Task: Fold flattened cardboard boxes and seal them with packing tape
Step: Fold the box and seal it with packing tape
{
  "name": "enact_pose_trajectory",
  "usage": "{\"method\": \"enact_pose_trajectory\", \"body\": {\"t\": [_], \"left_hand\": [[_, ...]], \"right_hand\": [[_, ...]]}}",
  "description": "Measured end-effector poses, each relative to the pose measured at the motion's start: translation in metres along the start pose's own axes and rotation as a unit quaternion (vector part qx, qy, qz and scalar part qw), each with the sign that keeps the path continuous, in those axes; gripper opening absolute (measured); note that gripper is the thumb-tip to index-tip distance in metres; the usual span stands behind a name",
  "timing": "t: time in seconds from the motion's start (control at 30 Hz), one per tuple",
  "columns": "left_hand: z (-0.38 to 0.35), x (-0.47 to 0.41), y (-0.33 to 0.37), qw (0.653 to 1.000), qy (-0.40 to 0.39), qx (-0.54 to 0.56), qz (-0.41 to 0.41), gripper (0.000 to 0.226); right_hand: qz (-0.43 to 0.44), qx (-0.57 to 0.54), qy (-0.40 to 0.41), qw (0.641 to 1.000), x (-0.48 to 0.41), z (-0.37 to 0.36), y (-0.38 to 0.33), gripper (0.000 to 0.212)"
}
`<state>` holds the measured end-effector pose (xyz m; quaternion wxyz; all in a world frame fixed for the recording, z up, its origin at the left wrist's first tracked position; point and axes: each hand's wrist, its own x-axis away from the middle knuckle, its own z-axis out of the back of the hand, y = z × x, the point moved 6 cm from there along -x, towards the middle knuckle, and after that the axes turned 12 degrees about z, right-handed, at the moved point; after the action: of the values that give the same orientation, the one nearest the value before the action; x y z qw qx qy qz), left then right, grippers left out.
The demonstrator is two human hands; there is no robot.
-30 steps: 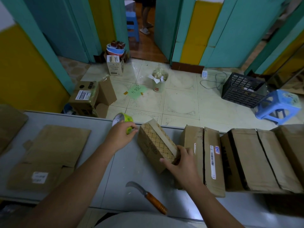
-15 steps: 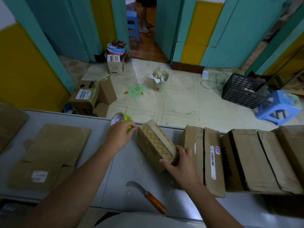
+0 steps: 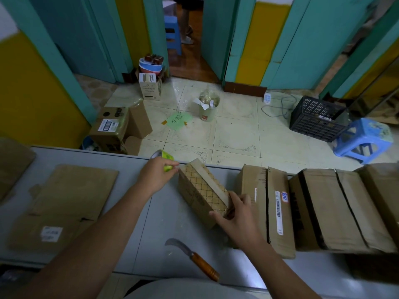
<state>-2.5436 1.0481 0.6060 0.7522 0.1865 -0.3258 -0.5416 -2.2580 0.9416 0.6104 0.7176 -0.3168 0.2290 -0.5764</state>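
Observation:
A small folded cardboard box point(image 3: 201, 192) with a diamond pattern lies at an angle on the grey table point(image 3: 164, 214). My right hand point(image 3: 236, 216) grips its near end. My left hand point(image 3: 156, 176) holds a green tape roll point(image 3: 165, 157) right at the box's far end. A strip of tape runs along the top of the box. To the left lie flattened cardboard boxes point(image 3: 64, 203).
A curved knife with a wooden handle point(image 3: 194, 258) lies at the table's near edge. Several taped boxes point(image 3: 323, 208) stand in a row on the right. Beyond the table, the tiled floor holds open boxes point(image 3: 117, 129), a bucket point(image 3: 208, 108), a black crate point(image 3: 316, 118) and a blue stool point(image 3: 363, 139).
My left hand with the tape roll has shifted slightly toward the box's far end. My right hand keeps its hold on the near end.

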Motion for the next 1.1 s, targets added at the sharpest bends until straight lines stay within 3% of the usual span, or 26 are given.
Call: {"method": "enact_pose_trajectory", "body": {"t": [0.07,0.2,0.43,0.67,0.9,0.97,1.1], "left_hand": [[0.002,-0.001,-0.001,1.000,-0.001,0.027,0.007,0.031],[0.005,0.001,0.006,1.000,-0.003,0.009,-0.016,0.008],[-0.003,0.000,0.006,0.998,-0.061,0.020,-0.010,0.016],[-0.004,0.005,0.007,0.987,-0.112,0.106,0.053,0.036],[-0.007,0.009,0.008,0.983,-0.126,0.130,0.039,0.011],[-0.010,0.008,0.009,0.983,-0.121,0.136,0.028,0.023],[-0.022,0.012,0.017,0.988,-0.058,0.139,0.040,0.081]], "right_hand": [[0.006,0.001,-0.004,1.000,0.000,-0.003,0.000,0.080],[0.009,0.002,-0.002,1.000,0.000,-0.005,0.000,0.080],[0.008,-0.016,0.004,1.000,0.000,-0.004,0.004,0.081],[-0.002,-0.012,0.020,1.000,-0.002,-0.005,0.004,0.081],[-0.008,-0.022,0.033,0.999,-0.003,-0.010,0.001,0.086],[-0.015,-0.034,0.059,0.998,-0.003,-0.006,-0.002,0.088],[-0.019,-0.017,0.096,0.995,-0.001,0.004,-0.004,0.083]]}}
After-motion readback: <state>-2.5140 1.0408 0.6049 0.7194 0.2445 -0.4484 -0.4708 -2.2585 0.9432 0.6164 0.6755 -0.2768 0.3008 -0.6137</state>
